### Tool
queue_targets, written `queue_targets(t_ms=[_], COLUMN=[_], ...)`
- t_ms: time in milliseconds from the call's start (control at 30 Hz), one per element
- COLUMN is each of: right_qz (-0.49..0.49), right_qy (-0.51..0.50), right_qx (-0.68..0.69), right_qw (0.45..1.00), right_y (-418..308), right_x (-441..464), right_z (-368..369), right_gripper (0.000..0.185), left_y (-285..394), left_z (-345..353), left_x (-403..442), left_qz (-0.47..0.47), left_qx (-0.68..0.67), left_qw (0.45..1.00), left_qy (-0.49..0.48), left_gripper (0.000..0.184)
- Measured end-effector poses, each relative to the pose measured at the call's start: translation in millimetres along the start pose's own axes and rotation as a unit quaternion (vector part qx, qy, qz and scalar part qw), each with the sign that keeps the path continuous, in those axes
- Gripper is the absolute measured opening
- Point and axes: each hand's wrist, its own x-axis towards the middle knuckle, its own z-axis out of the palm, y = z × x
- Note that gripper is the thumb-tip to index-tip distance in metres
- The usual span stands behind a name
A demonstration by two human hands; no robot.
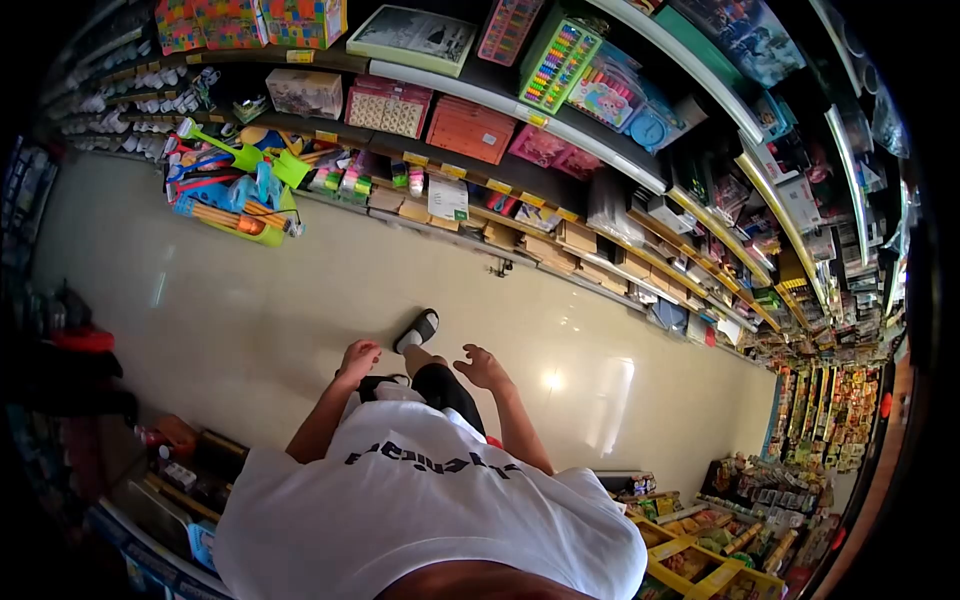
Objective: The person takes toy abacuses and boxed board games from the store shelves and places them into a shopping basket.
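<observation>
My left hand (360,361) hangs in front of my body over the tiled floor (250,290). Its fingers are loosely bent, and no object shows in it. On the other side, my right hand (484,368) is held out with its fingers apart and holds nothing. Between and below the hands are my white shirt (430,500) with dark lettering and my dark shorts (445,392). One foot in a dark sandal (416,330) is stepped forward. Neither hand touches the shelves.
Long store shelves (600,130) with boxed goods and toys run along the far side and curve right. A bin of plastic toy shovels (240,190) stands on the floor at the left. Yellow crates (700,560) of packets sit at lower right, and another shelf (180,490) at lower left.
</observation>
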Motion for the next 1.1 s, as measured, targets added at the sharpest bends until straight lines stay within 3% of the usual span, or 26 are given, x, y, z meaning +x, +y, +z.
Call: queue_targets(t_ms=[200, 300, 467, 533, 567, 633, 733, 933, 1033, 1100], right_qz=[0.014, 0.055, 0.065, 0.065, 0.073, 0.08, 0.091, 0.075, 0.062, 0.08], right_qy=[0.046, 0.036, 0.106, 0.122, 0.138, 0.113, 0.092, 0.122, 0.212, 0.218], right_qx=[0.033, 0.04, 0.121, 0.13, 0.148, 0.187, 0.21, 0.205, 0.186, 0.21], right_qw=[0.998, 0.997, 0.985, 0.982, 0.977, 0.973, 0.969, 0.968, 0.957, 0.95], right_y=[25, 20, 6, -8, -16, -30, -51, -69, -68, -76], right_x=[75, 117, 193, 218, 228, 246, 270, 362, 412, 446], right_z=[-16, -37, -70, -94, -103, -119, -151, -172, -194, -192], right_gripper=[0.058, 0.06, 0.06, 0.062, 0.062, 0.062, 0.064, 0.065, 0.05, 0.047], left_y=[45, 97, 193, 233, 244, 246, 264, 315, 350, 370], left_z=[12, 25, 40, 47, 45, 31, 26, 14, 31, 27], left_x=[70, 113, 191, 216, 233, 266, 303, 383, 422, 447], left_qz=[-0.021, 0.011, 0.048, -0.044, -0.038, -0.117, -0.145, -0.138, -0.086, -0.111], left_qx=[0.071, 0.14, 0.29, 0.263, 0.286, 0.197, 0.177, 0.174, 0.176, 0.192], left_qw=[0.996, 0.989, 0.946, 0.959, 0.952, 0.969, 0.972, 0.974, 0.979, 0.975], left_qy=[-0.052, -0.054, -0.138, -0.091, -0.1, -0.093, -0.06, -0.05, -0.051, 0.0], left_gripper=[0.018, 0.017, 0.022, 0.022, 0.022, 0.025, 0.031, 0.029, 0.028, 0.037])
